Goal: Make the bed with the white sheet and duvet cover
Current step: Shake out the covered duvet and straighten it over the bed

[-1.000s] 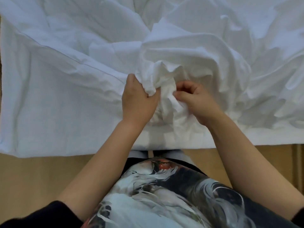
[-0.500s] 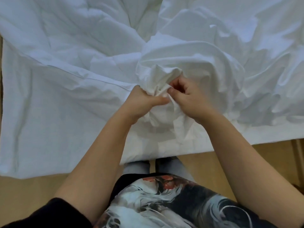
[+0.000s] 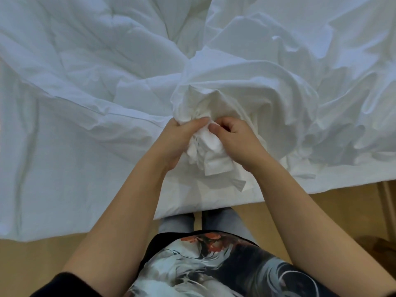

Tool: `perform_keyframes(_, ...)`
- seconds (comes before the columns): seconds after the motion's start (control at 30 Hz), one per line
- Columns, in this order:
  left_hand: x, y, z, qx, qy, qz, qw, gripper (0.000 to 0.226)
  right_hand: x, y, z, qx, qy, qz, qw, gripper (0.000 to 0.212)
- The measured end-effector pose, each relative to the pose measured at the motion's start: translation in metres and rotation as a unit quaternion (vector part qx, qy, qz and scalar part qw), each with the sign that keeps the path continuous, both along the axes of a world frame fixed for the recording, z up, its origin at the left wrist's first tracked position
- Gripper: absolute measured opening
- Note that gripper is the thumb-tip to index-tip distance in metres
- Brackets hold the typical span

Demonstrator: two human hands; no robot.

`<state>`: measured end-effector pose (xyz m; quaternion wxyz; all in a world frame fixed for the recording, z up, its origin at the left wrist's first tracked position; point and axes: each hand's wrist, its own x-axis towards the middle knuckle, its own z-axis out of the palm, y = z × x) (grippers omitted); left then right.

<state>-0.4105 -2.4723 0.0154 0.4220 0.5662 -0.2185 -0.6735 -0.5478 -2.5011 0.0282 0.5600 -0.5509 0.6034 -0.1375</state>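
White bedding covers the whole upper view. A smoother white sheet (image 3: pixel 64 163) lies flat on the left and hangs over the bed's near edge. A crumpled white duvet cover (image 3: pixel 267 86) is heaped in the middle and right. My left hand (image 3: pixel 177 138) grips a bunched corner of the duvet cover (image 3: pixel 205 144), thumb across the top. Right beside it, my right hand (image 3: pixel 237 140) pinches the same bunch with curled fingers. A small flap and a tie strip (image 3: pixel 237 183) hang below the bunch.
A wooden floor (image 3: pixel 32 264) runs along the bed's near edge. My legs and patterned top fill the bottom middle. A pale wooden furniture edge (image 3: pixel 387 206) stands at the far right.
My hands have drawn together on the bunched corner; the left thumb now lies over it and the right fingers pinch closer. The view has tipped so more floor and my legs show.
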Motion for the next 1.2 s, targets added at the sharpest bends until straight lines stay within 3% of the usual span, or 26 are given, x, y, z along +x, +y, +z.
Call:
perform_keyframes(0.1,0.006,0.005,-0.002,-0.025,0.026,-0.047,0.998,0.032,0.004,0.0,-0.003,-0.042,0.023,-0.018,0.999,0.016)
perform_keyframes(0.27,0.01,0.009,-0.006,-0.022,-0.039,-0.121,0.992,0.056,0.004,-0.009,-0.006,-0.078,0.003,-0.093,0.993,0.014)
perform_keyframes(0.4,0.003,0.005,-0.005,-0.004,-0.169,-0.081,0.982,0.039,-0.002,-0.014,-0.017,-0.123,0.046,-0.018,0.991,0.015)
perform_keyframes(0.5,-0.005,0.008,-0.006,0.002,-0.236,-0.059,0.97,0.039,-0.012,-0.016,-0.024,-0.151,0.109,0.055,0.981,0.013)
perform_keyframes(0.57,-0.01,0.01,-0.008,-0.008,-0.255,-0.047,0.966,0.033,-0.015,-0.011,-0.023,-0.219,0.143,0.045,0.964,0.014)
perform_keyframes(0.67,-0.017,0.009,-0.01,-0.02,-0.293,-0.047,0.955,0.014,-0.013,0.002,-0.012,-0.304,0.111,-0.008,0.946,0.015)
perform_keyframes(0.77,-0.019,0.007,-0.012,-0.027,-0.317,-0.048,0.947,0.011,-0.016,0.009,-0.009,-0.182,0.133,0.11,0.968,0.021)
perform_keyframes(0.87,-0.017,0.009,-0.012,-0.025,-0.291,-0.021,0.956,0.016,-0.02,0.004,-0.015,-0.105,0.194,0.202,0.954,0.024)
perform_keyframes(1.1,-0.006,0.016,-0.019,0.018,-0.248,0.024,0.968,0.018,0.019,-0.002,-0.041,-0.109,0.238,0.241,0.935,0.013)
perform_keyframes(1.2,-0.003,0.022,-0.024,0.031,-0.231,0.022,0.972,0.022,0.024,0.003,-0.06,-0.105,0.251,0.256,0.928,0.02)
